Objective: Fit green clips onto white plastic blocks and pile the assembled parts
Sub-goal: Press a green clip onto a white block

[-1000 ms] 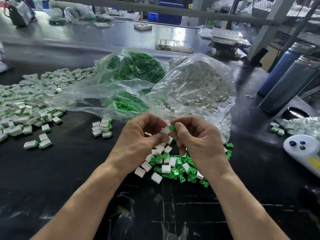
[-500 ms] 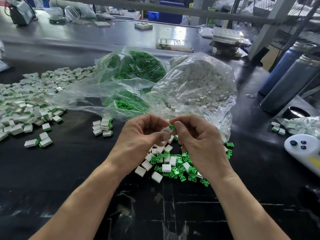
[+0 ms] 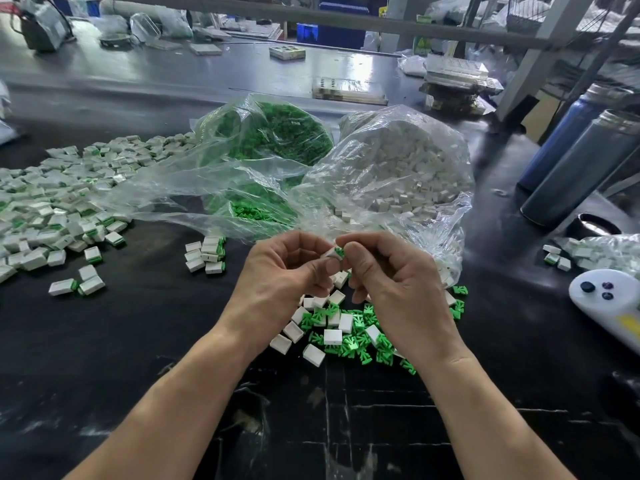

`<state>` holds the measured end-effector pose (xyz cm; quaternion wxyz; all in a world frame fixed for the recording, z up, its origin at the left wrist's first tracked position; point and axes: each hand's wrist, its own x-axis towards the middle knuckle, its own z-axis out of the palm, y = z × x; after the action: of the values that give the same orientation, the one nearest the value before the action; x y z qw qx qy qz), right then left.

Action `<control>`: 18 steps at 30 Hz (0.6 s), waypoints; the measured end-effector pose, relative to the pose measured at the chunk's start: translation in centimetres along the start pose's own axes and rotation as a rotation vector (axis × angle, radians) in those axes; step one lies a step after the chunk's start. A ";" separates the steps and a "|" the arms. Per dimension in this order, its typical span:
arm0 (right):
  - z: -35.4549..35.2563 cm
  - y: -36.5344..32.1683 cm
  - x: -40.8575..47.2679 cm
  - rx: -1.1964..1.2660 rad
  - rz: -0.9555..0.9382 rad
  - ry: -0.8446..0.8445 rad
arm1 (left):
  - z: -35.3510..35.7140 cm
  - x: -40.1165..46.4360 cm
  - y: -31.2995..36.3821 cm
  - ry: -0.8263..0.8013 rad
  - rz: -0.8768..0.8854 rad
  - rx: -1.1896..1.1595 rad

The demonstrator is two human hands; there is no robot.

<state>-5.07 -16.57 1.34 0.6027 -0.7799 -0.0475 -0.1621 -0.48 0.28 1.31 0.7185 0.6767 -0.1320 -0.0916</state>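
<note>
Two hands meet: left hand (image 3: 280,271) pinches a boxy white block (image 3: 331,253), right hand (image 3: 391,271) pinches a spiky green clip (image 3: 340,252); crinkled clear bags (image 3: 398,174) hold more.

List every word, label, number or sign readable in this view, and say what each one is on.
No text can be read anywhere in this view.
Green and white package at the back of the bench: print too small and blurred to read.
White controller at the right edge: a yellow patch and dark buttons, no legible lettering.
White block and green clip pinched between the left hand and right hand: no markings visible.
</note>
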 end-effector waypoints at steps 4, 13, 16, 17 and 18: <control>0.1 0.0 0.1 0.063 0.024 -0.015 | -0.1 0.1 -0.1 0.024 0.027 0.011; 0.2 -0.2 0.3 0.185 0.112 0.034 | -0.1 -0.1 0.3 0.026 0.092 0.010; 0.0 -0.1 0.2 0.020 0.061 0.035 | -0.1 -0.1 0.4 0.038 0.079 0.003; 0.0 0.0 0.2 -0.056 0.044 0.033 | -0.1 -0.1 0.4 0.039 0.077 0.008; 0.0 0.0 0.1 -0.112 0.031 0.031 | -0.2 -0.1 0.4 0.041 0.075 0.017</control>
<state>-4.96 -16.56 1.36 0.5612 -0.8104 -0.0168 -0.1672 -0.51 0.49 1.71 0.7182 0.6791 -0.1432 -0.0495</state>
